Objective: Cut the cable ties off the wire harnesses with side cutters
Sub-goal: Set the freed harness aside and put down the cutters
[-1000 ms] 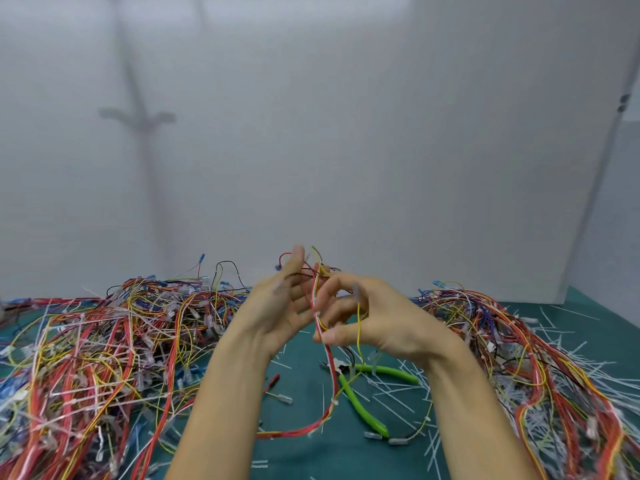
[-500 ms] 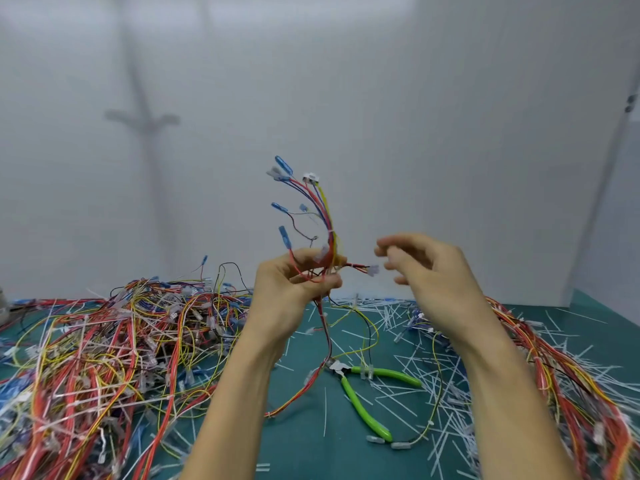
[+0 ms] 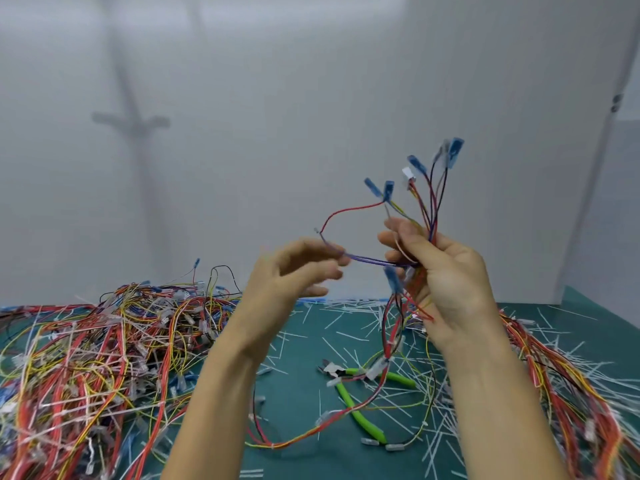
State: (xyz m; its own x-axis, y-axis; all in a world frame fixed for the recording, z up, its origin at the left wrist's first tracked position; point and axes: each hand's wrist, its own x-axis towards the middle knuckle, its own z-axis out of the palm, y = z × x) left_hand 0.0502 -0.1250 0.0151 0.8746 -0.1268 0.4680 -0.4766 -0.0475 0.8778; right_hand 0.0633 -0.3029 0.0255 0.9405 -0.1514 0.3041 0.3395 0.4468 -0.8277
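Observation:
My right hand (image 3: pixel 446 282) grips a wire harness (image 3: pixel 431 202) held up in the air. Its blue-sleeved terminals fan upward, and its red and yellow tail hangs down to the mat. My left hand (image 3: pixel 291 275) is level with it on the left and pinches a purple strand that branches out of the bundle. A red strand loops above that hand. The side cutters (image 3: pixel 358 412), with green handles, lie untouched on the mat below my right hand, partly crossed by the hanging tail.
A large tangle of tied harnesses (image 3: pixel 86 368) fills the left of the green mat (image 3: pixel 298 393). Another heap (image 3: pixel 571 393) runs along the right. Several white cut tie scraps (image 3: pixel 346 313) litter the middle and right. A white wall stands close behind.
The harness has passed from my left hand to my right, which has risen and closed round it. My left hand now pinches only one side strand.

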